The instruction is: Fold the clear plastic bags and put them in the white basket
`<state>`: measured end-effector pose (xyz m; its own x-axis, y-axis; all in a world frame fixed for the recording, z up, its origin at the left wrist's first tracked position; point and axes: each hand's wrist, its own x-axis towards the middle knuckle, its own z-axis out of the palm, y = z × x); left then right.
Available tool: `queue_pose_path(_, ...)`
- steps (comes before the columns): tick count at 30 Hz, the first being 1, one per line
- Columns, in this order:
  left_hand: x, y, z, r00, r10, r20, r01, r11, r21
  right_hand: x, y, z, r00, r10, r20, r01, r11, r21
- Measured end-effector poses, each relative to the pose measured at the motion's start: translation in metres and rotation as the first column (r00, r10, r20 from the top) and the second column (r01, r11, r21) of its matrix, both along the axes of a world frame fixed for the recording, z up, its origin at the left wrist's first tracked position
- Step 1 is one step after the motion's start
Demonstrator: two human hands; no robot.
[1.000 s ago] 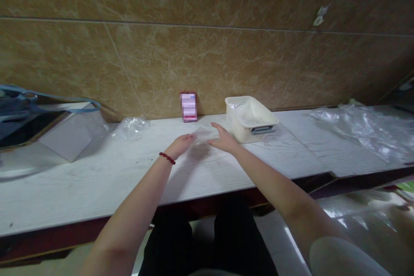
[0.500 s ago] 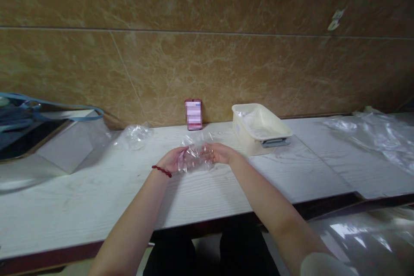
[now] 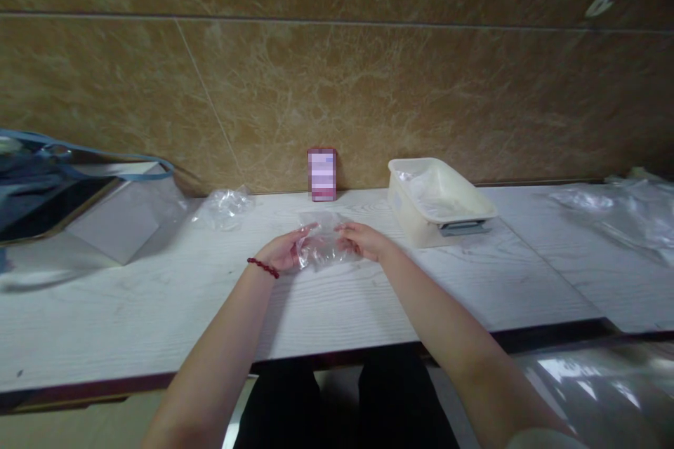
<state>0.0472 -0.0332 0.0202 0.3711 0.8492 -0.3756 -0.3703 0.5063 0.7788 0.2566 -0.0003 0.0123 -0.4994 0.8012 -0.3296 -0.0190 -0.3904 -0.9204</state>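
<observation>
A crumpled clear plastic bag is between my two hands, just over the white wood-grain table. My left hand, with a dark red bead bracelet at the wrist, grips the bag's left side. On the other side, my right hand has its bent fingers closed on the bag's right edge. Some fingertips are partly hidden by the shiny film. Whether anything lies inside the bag I cannot tell.
A phone leans on the brown tiled wall. To the right stands a cream plastic bin with clear film inside. More clear plastic lies in a small heap at left and a sheet at far right. A white box sits left.
The bag is held a little flatter between my hands, and my right fingers have shifted slightly on it. The whole view has moved a little with my head.
</observation>
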Motion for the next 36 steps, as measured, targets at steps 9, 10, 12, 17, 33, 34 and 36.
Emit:
queue_pose_path(9,-0.009,0.001,0.001,0.993,0.040,-0.112,-0.037,0.999,0.035,0.002,0.005,-0.005,0.998,-0.027,-0.052,0.028,1.000,0.005)
queue_pose_path(10,-0.009,0.001,-0.001,0.992,0.056,-0.116,-0.051,0.998,0.044,0.002,0.005,-0.005,0.997,-0.029,-0.065,0.029,1.000,0.002)
queue_pose_path(12,-0.008,0.002,-0.003,0.989,0.093,-0.116,-0.087,0.995,0.057,0.002,0.006,-0.006,0.996,-0.031,-0.085,0.030,0.999,-0.013)
queue_pose_path(17,-0.005,0.003,-0.005,0.984,0.164,-0.072,-0.159,0.985,0.065,0.002,0.008,-0.008,0.992,-0.044,-0.121,0.039,0.998,-0.041)
queue_pose_path(33,0.005,-0.003,0.000,0.953,0.247,-0.179,-0.214,0.960,0.182,0.003,0.006,0.001,0.985,-0.073,-0.158,0.066,0.997,-0.050)
queue_pose_path(34,0.005,-0.003,0.000,0.953,0.247,-0.175,-0.213,0.958,0.192,0.004,0.006,0.001,0.985,-0.065,-0.159,0.057,0.997,-0.056)
queue_pose_path(36,0.004,-0.003,-0.001,0.955,0.242,-0.173,-0.204,0.956,0.212,0.004,0.006,0.002,0.989,-0.052,-0.136,0.051,0.999,-0.014)
